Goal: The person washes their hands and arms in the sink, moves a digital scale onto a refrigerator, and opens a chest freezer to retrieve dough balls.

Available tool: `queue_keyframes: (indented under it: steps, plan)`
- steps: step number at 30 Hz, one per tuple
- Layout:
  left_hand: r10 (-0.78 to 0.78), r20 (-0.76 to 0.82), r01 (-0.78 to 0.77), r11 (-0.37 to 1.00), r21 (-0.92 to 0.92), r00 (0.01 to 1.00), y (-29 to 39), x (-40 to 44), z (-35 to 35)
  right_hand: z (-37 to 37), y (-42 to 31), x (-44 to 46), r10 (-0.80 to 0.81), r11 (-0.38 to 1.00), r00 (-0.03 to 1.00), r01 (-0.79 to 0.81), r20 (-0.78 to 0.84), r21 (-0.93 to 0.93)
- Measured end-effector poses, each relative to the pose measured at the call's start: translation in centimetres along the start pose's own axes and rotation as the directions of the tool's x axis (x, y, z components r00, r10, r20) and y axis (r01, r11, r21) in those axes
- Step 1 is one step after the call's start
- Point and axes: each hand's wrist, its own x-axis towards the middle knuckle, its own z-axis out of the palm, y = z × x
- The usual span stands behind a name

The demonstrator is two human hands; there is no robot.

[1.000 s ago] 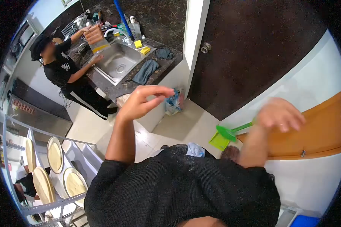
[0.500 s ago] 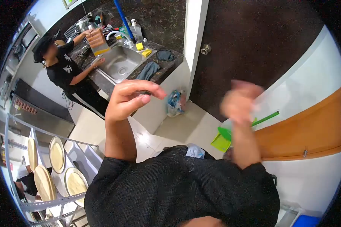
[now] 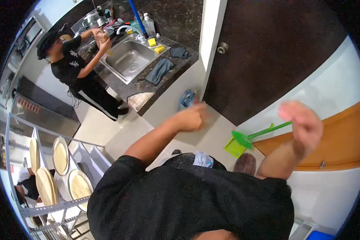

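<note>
My left hand (image 3: 193,117) is raised in mid-air in front of my body, above the floor and left of the green broom. Its fingers look curled but are smeared by motion, and no object shows in it. My right hand (image 3: 305,123) is up at the right, in front of the orange-brown panel and over the broom's handle. Its fingers are loosely bent and apart, slightly blurred, holding nothing. Nearest below the hands are the green broom (image 3: 243,139) and a lime dustpan (image 3: 234,148).
A co-worker (image 3: 70,64) stands at the sink (image 3: 129,60), both hands on a brownish item. Grey cloths (image 3: 159,71) and yellow sponges (image 3: 159,49) lie on the counter. A rack with round pale boards (image 3: 61,156) stands left. A dark door (image 3: 268,48) and plastic bag (image 3: 187,99) are ahead.
My left hand has moved right and downward, its fingers more curled. My right hand has swung to the right. The co-worker has brought both hands together on the brownish item.
</note>
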Motion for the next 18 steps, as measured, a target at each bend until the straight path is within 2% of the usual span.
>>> queue_keyframes:
  steps: [1,2,3,4,5,6,7,8,9,10,11,12,14,16,17,18]
  plan:
    - [0.042,0.082,-0.018,0.962,-0.271,0.996,-0.8,-0.3,1.6,0.2,-0.3,0.3,-0.229,0.970,0.973,0.228,0.010,0.083]
    - [0.045,0.078,-0.024,0.966,-0.257,0.996,-1.1,0.0,0.1,-3.7,1.6,-3.6,-0.244,0.967,0.970,0.242,0.012,0.079]
    - [0.115,-0.049,-0.120,0.984,-0.129,0.992,-0.7,-0.2,-2.4,-2.3,4.2,-5.4,-0.027,0.953,0.999,0.040,-0.048,0.302]
    - [0.192,-0.164,-0.195,0.981,-0.003,0.968,-0.1,-0.8,-4.3,1.1,8.7,-4.2,0.213,0.839,0.976,-0.154,-0.055,0.521]
    - [0.190,-0.156,-0.195,0.981,-0.013,0.969,0.1,-1.5,-6.0,7.0,12.2,-3.5,0.436,0.636,0.900,-0.303,-0.007,0.710]
    - [0.074,-0.152,-0.099,0.982,-0.160,0.986,-0.3,-1.7,-8.2,5.7,14.4,-6.7,0.608,0.377,0.789,-0.386,0.090,0.842]
    - [-0.039,-0.127,-0.002,0.952,-0.305,0.991,-0.4,-2.3,-10.1,11.9,13.2,-2.6,0.597,0.802,0.802,-0.595,-0.032,0.049]
    - [-0.060,-0.175,0.012,0.964,-0.267,0.983,-0.5,-3.2,-11.8,10.7,14.4,-3.7,0.434,0.882,0.829,-0.313,0.352,-0.352]
    - [-0.078,-0.228,0.025,0.974,-0.225,0.970,-0.6,-4.0,-13.8,8.7,15.6,-4.9,0.358,0.825,0.614,0.145,0.703,-0.547]
    - [-0.142,-0.248,0.072,0.959,-0.272,0.958,0.2,-5.0,-16.1,7.5,14.3,-3.7,0.362,0.819,0.612,0.151,0.703,-0.553]
    - [-0.212,-0.258,0.121,0.937,-0.329,0.943,1.5,-6.3,-18.1,6.1,11.9,-2.5,0.400,0.798,0.781,-0.040,0.479,-0.602]
    - [-0.205,-0.316,0.065,0.913,-0.403,0.926,2.4,-7.7,-19.5,5.1,8.9,-1.2,0.440,0.770,0.874,-0.247,0.208,-0.589]
    - [-0.189,-0.418,-0.046,0.870,-0.491,0.889,4.7,-11.2,-21.9,2.8,3.5,2.9,0.268,0.684,0.961,-0.138,0.072,-0.716]
    - [-0.169,-0.479,-0.107,0.862,-0.495,0.861,5.3,-12.1,-22.5,2.4,-1.6,3.5,0.316,0.885,0.930,-0.360,-0.187,-0.295]
    - [0.076,-0.500,-0.432,0.626,-0.650,0.863,5.2,-11.3,-21.8,1.9,-0.5,3.4,0.315,0.885,0.932,-0.357,-0.181,-0.298]
    - [0.292,-0.567,-0.634,0.254,-0.731,0.770,5.0,-10.4,-20.7,1.3,2.0,2.7,0.036,0.958,0.996,-0.058,0.084,0.282]
